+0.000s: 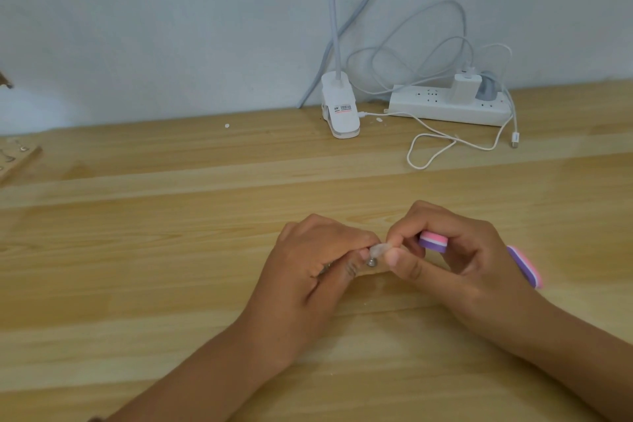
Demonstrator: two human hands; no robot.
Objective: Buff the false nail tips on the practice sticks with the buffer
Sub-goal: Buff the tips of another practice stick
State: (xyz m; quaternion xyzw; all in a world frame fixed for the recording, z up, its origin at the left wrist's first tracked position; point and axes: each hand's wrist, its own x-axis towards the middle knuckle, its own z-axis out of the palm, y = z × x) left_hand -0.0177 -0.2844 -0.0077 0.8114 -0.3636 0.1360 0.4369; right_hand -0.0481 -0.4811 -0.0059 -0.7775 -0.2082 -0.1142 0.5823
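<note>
Nail tip midway between hands, pinched by left hand. Right hand clenches buffer; long axis runs left-right, near end just right of tip.

Clear nail tip on stick; pink-purple buffer — just beside

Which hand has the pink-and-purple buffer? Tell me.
The right hand: its fingers curl round the buffer, whose ends show on both sides. The left hand grips the practice stick bearing the clear nail tip.
</note>
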